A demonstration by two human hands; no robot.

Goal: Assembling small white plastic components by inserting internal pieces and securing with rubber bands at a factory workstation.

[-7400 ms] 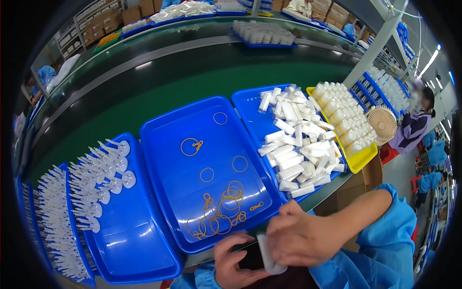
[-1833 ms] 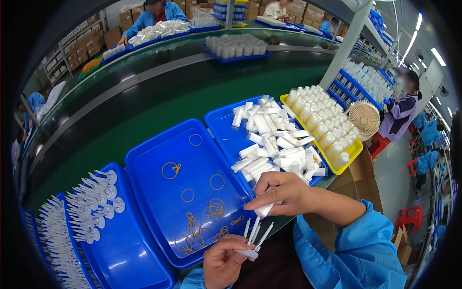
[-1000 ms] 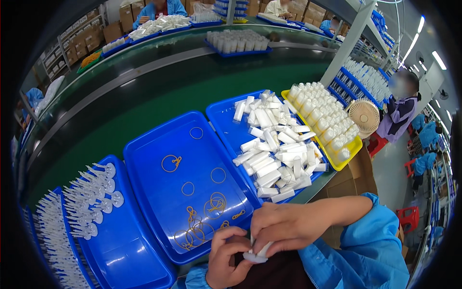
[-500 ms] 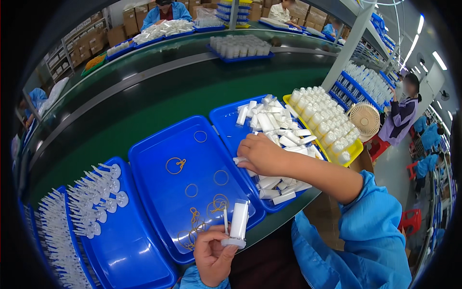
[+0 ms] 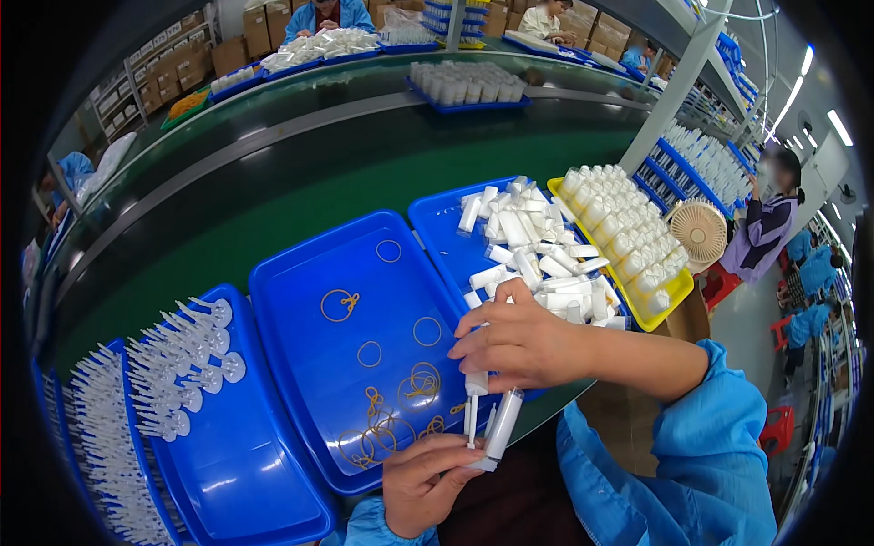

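Green worktop out back, blue tray of bands closer in. Right hand and left hand both pinching by its near corner: clear-sleeved white block on the left's base, second white piece in the right's grip, at the prongs.

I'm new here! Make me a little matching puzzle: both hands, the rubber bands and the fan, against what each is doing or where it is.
1. Left hand
2. Rubber bands
3. Right hand
4. Round fan

A. Holding a white piece above the pale base
B. Beige, near the yellow tray
C. Pinching the pale base
D. Scattered in a blue tray

Pairs: 1-C, 2-D, 3-A, 4-B
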